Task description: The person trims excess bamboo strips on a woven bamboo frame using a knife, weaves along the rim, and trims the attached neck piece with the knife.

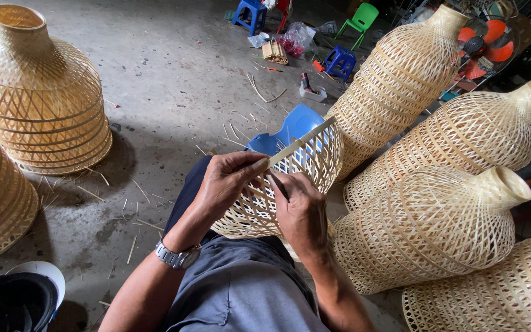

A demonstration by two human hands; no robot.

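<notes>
Fingers [254,165] of left hand [225,179] pinching bamboo strip [299,144], right hand [299,209] gripping woven basket [296,178] rim

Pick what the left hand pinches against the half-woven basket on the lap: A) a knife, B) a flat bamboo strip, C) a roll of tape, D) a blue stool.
B: the left hand pinches a pale flat bamboo strip that runs across the basket.

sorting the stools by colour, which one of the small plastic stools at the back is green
The green stool at top centre-right, the only one with a backrest. The other two stools are blue.
</notes>
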